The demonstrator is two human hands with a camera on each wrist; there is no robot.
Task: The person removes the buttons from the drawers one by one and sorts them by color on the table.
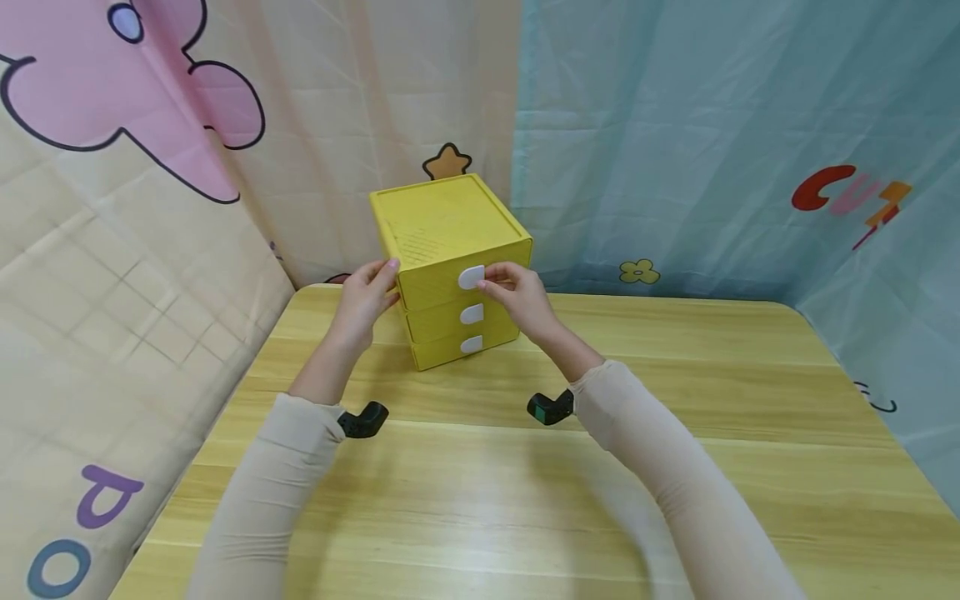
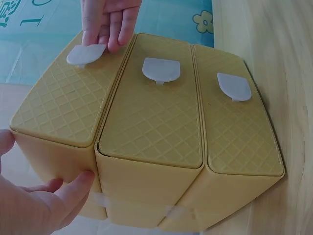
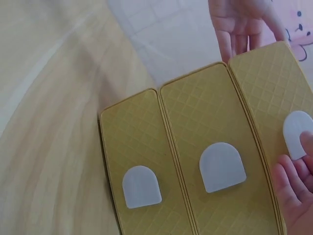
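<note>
The box (image 1: 437, 282) stands far on the table (image 1: 465, 500), left of centre. The left hand (image 1: 363, 302), fingers spread, touches its left side; the right hand (image 1: 522, 300) has fingers clamped on the top tab (image 1: 470, 277). The right curtain (image 1: 675, 167) bears a red "C" (image 1: 807, 194).

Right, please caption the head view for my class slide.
Left hand touches a yellow drawer box while the right hand pinches its top white handle.

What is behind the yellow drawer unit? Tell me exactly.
Behind the yellow drawer unit hangs beige and blue-green fabric, with an orange star showing above the unit's back edge; the star's lower part is covered. Anything lower, directly behind the unit, is hidden.
</note>
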